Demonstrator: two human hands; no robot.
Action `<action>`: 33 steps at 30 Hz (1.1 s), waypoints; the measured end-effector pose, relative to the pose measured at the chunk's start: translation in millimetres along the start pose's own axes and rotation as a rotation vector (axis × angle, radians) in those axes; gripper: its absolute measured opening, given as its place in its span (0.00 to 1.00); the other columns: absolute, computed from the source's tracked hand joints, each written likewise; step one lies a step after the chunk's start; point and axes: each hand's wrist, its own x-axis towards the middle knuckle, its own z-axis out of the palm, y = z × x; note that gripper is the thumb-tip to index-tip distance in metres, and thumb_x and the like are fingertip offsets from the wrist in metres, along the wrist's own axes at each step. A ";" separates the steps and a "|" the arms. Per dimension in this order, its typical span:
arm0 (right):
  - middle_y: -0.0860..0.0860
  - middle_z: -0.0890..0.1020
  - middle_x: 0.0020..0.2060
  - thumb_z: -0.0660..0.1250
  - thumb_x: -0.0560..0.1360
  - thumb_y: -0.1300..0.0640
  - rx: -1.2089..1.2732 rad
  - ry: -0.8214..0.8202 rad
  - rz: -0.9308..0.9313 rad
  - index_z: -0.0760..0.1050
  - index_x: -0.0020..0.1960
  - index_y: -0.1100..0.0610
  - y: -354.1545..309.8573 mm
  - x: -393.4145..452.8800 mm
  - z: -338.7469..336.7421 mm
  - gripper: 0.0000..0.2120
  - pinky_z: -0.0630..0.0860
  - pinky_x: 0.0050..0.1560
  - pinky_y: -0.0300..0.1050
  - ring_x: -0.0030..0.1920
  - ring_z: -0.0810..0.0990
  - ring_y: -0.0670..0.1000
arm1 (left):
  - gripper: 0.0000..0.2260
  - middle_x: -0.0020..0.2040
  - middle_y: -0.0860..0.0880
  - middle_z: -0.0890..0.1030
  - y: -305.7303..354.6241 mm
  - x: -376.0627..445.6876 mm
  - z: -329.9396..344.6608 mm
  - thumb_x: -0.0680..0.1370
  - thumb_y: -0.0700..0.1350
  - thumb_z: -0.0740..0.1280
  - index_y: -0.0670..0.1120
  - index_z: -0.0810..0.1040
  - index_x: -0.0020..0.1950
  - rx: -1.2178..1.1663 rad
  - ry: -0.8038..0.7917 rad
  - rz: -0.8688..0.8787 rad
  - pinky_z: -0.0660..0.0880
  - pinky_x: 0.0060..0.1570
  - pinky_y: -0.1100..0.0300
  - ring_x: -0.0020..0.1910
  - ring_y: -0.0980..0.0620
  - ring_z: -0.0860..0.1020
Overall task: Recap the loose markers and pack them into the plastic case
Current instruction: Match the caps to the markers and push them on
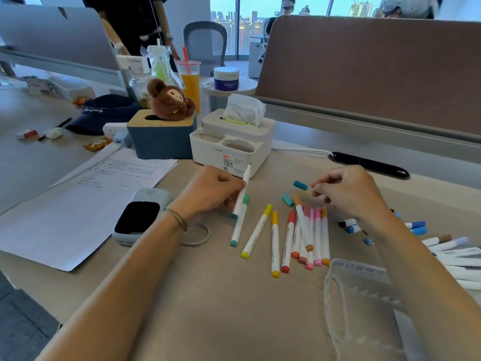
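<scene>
One uncapped marker (242, 190) in left-hand (210, 190) grip

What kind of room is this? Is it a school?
Probably an open office, not a school. The desk has a brown divider panel along its back, an office chair stands behind it, and tall windows look out over city towers from high up.

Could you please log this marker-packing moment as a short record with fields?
left hand: grips an uncapped teal marker, tip up
right hand: fingers curled above the loose teal caps; any held object not visible
capped markers: lying loose on the desk
plastic case: open, no markers visible inside
stage: recapping under way, packing not begun
</scene>
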 end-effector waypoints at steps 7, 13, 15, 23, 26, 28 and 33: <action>0.50 0.85 0.46 0.72 0.77 0.56 -0.428 0.026 -0.045 0.84 0.48 0.53 5.6 55.4 34.4 0.02 0.83 0.50 0.51 0.46 0.82 0.51 | 0.10 0.43 0.45 0.85 10.0 -8.9 18.1 0.82 0.46 0.66 0.41 0.83 0.50 -0.319 -0.191 -0.012 0.74 0.29 0.65 0.35 0.51 0.83; 0.52 0.82 0.43 0.71 0.79 0.53 -0.565 -0.045 -0.050 0.79 0.46 0.55 10.5 60.0 48.0 0.06 0.75 0.43 0.44 0.42 0.78 0.50 | 0.07 0.42 0.46 0.84 15.4 -12.1 20.6 0.81 0.46 0.66 0.46 0.83 0.51 -0.322 -0.215 0.035 0.80 0.37 0.63 0.34 0.55 0.81; 0.51 0.81 0.42 0.70 0.79 0.53 -0.541 -0.078 -0.039 0.78 0.46 0.54 5.3 55.0 43.4 0.06 0.74 0.43 0.44 0.42 0.77 0.49 | 0.06 0.47 0.48 0.85 14.7 -13.0 21.6 0.81 0.46 0.66 0.48 0.83 0.53 -0.333 -0.218 0.037 0.81 0.41 0.61 0.37 0.53 0.82; 0.54 0.85 0.43 0.68 0.81 0.61 0.356 -0.050 0.135 0.82 0.49 0.56 -11.9 -10.2 -1.0 0.04 0.81 0.42 0.41 0.41 0.82 0.50 | 0.07 0.46 0.60 0.82 13.0 -15.1 29.7 0.82 0.45 0.65 0.50 0.82 0.57 -0.133 -0.196 0.173 0.73 0.46 0.64 0.43 0.58 0.78; 0.54 0.85 0.45 0.66 0.82 0.62 0.465 -0.011 0.155 0.82 0.50 0.55 -13.4 -13.3 0.2 0.07 0.81 0.43 0.39 0.44 0.83 0.50 | 0.06 0.50 0.52 0.83 13.7 -15.7 32.0 0.81 0.47 0.67 0.52 0.83 0.54 -0.105 -0.210 0.200 0.74 0.49 0.64 0.49 0.54 0.79; 0.53 0.85 0.45 0.66 0.82 0.62 0.474 0.006 0.133 0.83 0.51 0.54 -14.6 -13.7 1.2 0.07 0.80 0.41 0.37 0.45 0.83 0.49 | 0.05 0.51 0.50 0.83 13.1 -15.7 34.3 0.80 0.47 0.68 0.53 0.83 0.53 -0.082 -0.222 0.217 0.76 0.51 0.63 0.52 0.51 0.80; 0.52 0.85 0.45 0.66 0.82 0.60 0.421 -0.013 0.066 0.83 0.52 0.54 -14.9 -14.4 5.6 0.07 0.80 0.41 0.35 0.46 0.84 0.50 | 0.05 0.49 0.49 0.82 12.1 -15.6 35.5 0.80 0.46 0.68 0.51 0.83 0.54 -0.074 -0.235 0.246 0.74 0.46 0.66 0.50 0.49 0.79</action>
